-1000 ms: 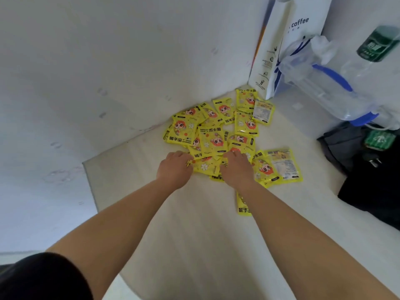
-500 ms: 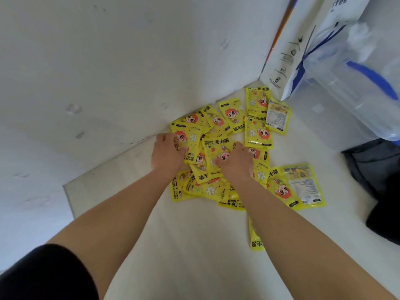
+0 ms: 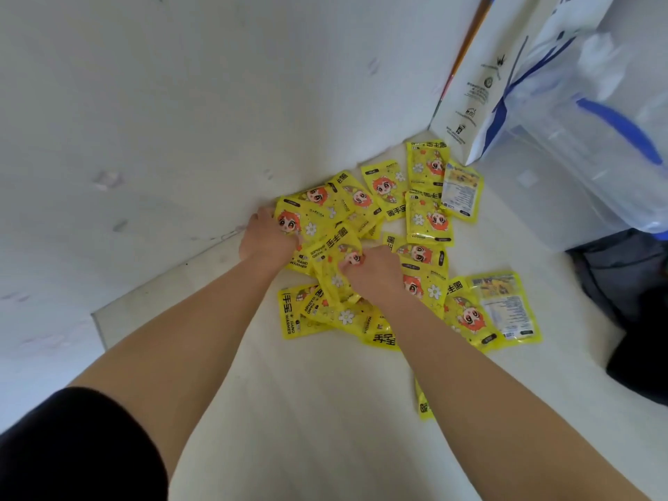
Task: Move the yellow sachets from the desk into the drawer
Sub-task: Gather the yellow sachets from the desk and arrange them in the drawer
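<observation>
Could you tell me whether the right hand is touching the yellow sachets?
Touching. The head view shows the right hand pressed onto the yellow sachets, fingers curled into one crumpled sachet.

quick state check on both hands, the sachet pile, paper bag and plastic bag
left hand: curled on the sachets by the wall
right hand: gripping a crumpled sachet
yellow sachets: scattered, overlapping on the desk
paper bag: upright against the wall
plastic bag: slumped beside it

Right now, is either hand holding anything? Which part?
Right hand pinches a yellow sachet at its middle. Left hand rests on the pile's far-left edge; its grip cannot be told.
</observation>
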